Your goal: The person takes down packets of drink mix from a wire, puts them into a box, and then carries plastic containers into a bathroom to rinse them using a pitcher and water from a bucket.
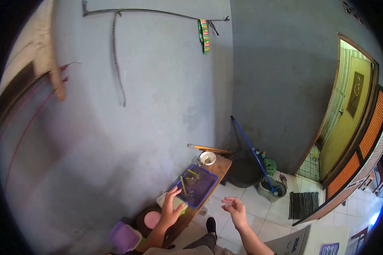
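Observation:
My left hand (171, 209) rests with fingers spread on a pale green container (166, 199) at the near edge of a purple tray (202, 189). The tray lies on a small wooden table (221, 165) against the grey wall and holds thin green and yellow sticks. My right hand (235, 209) hovers over the tiled floor to the right of the table, palm partly up, fingers loosely curled, holding nothing. A small white bowl (207, 157) stands at the table's far end.
A purple box (124, 236) and a pink-lidded round container (151, 219) sit near my left arm. A dark basin (245, 171), a blue-handled mop (249, 148) in a bucket (270, 190), a striped floor mat (303, 204) and an open yellow door (347, 114) lie to the right.

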The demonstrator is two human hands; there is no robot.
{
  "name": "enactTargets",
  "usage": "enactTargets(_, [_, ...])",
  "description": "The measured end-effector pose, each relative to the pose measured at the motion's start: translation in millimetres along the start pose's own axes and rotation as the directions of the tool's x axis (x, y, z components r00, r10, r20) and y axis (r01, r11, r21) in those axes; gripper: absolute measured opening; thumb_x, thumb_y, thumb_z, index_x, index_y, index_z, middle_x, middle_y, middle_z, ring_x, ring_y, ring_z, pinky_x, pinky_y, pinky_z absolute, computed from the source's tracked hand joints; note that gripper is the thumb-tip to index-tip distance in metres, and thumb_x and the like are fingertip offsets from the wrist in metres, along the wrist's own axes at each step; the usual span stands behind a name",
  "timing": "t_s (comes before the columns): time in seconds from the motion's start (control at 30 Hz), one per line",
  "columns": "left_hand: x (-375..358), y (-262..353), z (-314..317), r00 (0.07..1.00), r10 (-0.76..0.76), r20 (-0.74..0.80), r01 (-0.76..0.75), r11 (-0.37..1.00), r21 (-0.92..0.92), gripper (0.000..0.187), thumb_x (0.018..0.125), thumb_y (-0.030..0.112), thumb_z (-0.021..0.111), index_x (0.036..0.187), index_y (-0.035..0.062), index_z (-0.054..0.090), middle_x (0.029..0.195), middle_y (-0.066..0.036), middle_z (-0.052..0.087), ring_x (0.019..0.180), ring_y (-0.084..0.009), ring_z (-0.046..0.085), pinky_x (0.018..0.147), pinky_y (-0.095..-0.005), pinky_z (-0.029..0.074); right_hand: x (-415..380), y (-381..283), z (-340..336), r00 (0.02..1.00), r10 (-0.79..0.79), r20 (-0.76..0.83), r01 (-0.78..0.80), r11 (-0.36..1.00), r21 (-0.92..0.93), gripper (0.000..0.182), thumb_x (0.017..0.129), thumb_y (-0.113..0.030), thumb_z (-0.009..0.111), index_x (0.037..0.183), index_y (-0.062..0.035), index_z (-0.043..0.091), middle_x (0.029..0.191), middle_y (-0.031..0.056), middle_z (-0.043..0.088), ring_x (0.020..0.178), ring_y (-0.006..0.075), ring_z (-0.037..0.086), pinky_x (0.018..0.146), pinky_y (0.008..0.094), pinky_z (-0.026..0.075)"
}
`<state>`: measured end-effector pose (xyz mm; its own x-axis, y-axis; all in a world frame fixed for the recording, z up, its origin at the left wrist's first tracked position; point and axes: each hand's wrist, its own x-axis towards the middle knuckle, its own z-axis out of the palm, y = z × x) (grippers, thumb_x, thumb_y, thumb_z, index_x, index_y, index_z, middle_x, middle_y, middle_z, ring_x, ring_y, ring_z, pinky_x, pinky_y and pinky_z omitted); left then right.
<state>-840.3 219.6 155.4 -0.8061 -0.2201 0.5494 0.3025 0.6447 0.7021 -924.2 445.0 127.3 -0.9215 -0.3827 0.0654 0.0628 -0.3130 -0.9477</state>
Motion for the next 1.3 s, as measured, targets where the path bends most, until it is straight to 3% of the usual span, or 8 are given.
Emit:
enactTargets(0.1, [48.1,-36.9,33.9,0.978,-0.206,-0.028,0.195,0.955,-0.224,0.040,0.072,0.009,0.058,0.109,0.0016,0.045,0.118,-0.015,0.042,0.110,-0.0263,0.040,0.090,-0.0365,0.032,84.2,-24.8,-14.4,0.978,-0.111,0.175,0.133,0.984,-0.119,0.024,0.077,0.004,0.047,0.101,0.0041,0.046,0.094,0.0106,0.055,0.082,0.0135,0.053,0.073,0.0242,0.044])
enactTargets(0.2, [136.7,-62.7,48.0,0.985,-0.175,-0.007,0.162,0.926,-0.341,0.039,0.073,0.009,0.057,0.110,0.0027,0.045,0.117,-0.012,0.043,0.110,-0.0238,0.041,0.089,-0.0358,0.033,185.5,-53.3,-21.9,0.951,-0.172,0.257,0.237,0.940,-0.247,0.023,0.078,-0.001,0.051,0.100,0.0027,0.048,0.092,0.0079,0.057,0.081,0.0107,0.054,0.070,0.0224,0.043])
enactTargets(0.53, [475.4,-61.3,78.0,0.989,0.130,-0.071,-0.140,0.975,-0.170,0.037,0.076,0.013,0.054,0.111,0.0097,0.044,0.120,-0.009,0.041,0.115,-0.0230,0.034,0.090,-0.0454,0.031,485.5,-189.5,-9.4,0.841,-0.368,0.397,0.541,0.533,-0.650,0.037,0.070,-0.007,0.060,0.104,-0.0031,0.047,0.102,0.0091,0.053,0.090,0.0193,0.052,0.079,0.0307,0.042])
enactTargets(0.73, [627.2,-34.4,73.7,0.920,0.331,-0.212,-0.282,0.931,0.230,0.038,0.073,0.013,0.056,0.109,0.0065,0.045,0.116,-0.014,0.041,0.113,-0.0279,0.036,0.093,-0.0342,0.029,674.0,-298.1,38.1,0.625,-0.651,0.430,0.709,0.244,-0.662,0.054,0.063,-0.025,0.067,0.107,-0.0021,0.045,0.102,0.0170,0.050,0.095,0.0275,0.049,0.082,0.0341,0.040])
enactTargets(1.0, [829.5,2.5,56.2,0.810,0.324,-0.489,-0.184,0.932,0.314,0.040,0.074,0.016,0.053,0.108,-0.0011,0.043,0.114,-0.017,0.043,0.107,-0.0300,0.041,0.089,-0.0355,0.034,795.4,-418.1,139.2,0.539,-0.818,0.201,0.804,0.428,-0.413,0.095,0.047,-0.047,0.072,0.114,0.0080,0.034,0.107,0.0260,0.047,0.103,0.0322,0.047,0.084,0.0338,0.039])
enactTargets(1.1, [868.5,-2.0,54.2,0.738,0.220,-0.638,-0.099,0.970,0.220,0.042,0.075,0.020,0.050,0.109,-0.0030,0.041,0.113,-0.018,0.044,0.103,-0.0306,0.045,0.087,-0.0355,0.035,797.4,-438.6,150.7,0.594,-0.772,0.226,0.731,0.401,-0.553,0.096,0.044,-0.044,0.072,0.113,0.0085,0.034,0.107,0.0270,0.047,0.101,0.0332,0.048,0.083,0.0351,0.041])
enactTargets(1.17, [876.2,13.8,58.6,0.814,0.172,-0.555,-0.172,0.984,0.053,0.045,0.075,0.023,0.047,0.112,-0.0027,0.039,0.111,-0.020,0.046,0.103,-0.0313,0.045,0.085,-0.0350,0.036,790.3,-457.0,147.2,0.514,-0.847,0.137,0.736,0.354,-0.576,0.090,0.044,-0.041,0.071,0.111,0.0086,0.037,0.105,0.0264,0.048,0.099,0.0345,0.049,0.083,0.0354,0.041])
enactTargets(1.3, [870.8,47.7,68.6,0.777,0.266,-0.571,-0.293,0.955,0.047,0.044,0.081,0.030,0.045,0.111,-0.0024,0.039,0.106,-0.016,0.050,0.096,-0.0246,0.049,0.082,-0.0323,0.037,768.1,-518.1,120.6,0.581,-0.732,0.356,0.803,0.443,-0.399,0.074,0.047,-0.031,0.074,0.106,0.0008,0.041,0.105,0.0184,0.045,0.099,0.0308,0.047,0.081,0.0377,0.043])
